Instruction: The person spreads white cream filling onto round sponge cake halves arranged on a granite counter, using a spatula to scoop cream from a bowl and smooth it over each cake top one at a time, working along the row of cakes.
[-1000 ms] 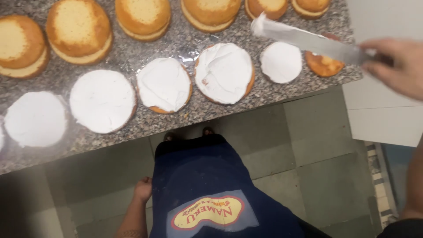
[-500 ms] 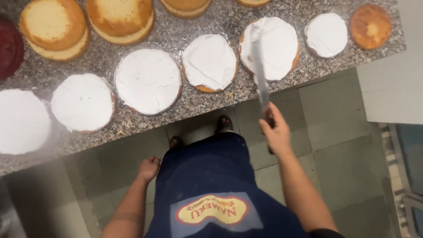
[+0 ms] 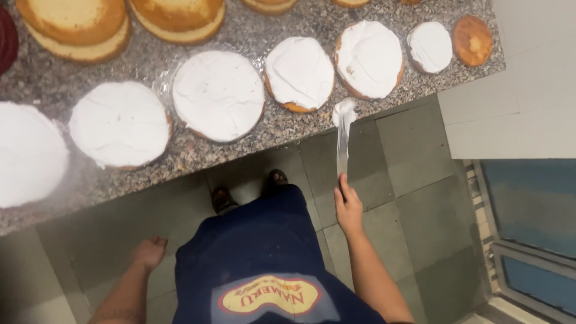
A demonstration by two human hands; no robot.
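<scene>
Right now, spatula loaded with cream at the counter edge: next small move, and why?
Probably carry the spatula up to the bare small cake at the far right. The right hand holds it, white cream sits on the tip, and the neighbouring cakes already look covered.

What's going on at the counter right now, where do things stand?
A person in a blue apron stands at a granite counter lined with round cake layers. The right hand holds a long spatula with white cream on its tip, just off the counter edge below a frosted layer. The left hand hangs empty at the side. The front row is covered in white cream, except one small bare layer at the far right; the back-row layers are bare.
</scene>
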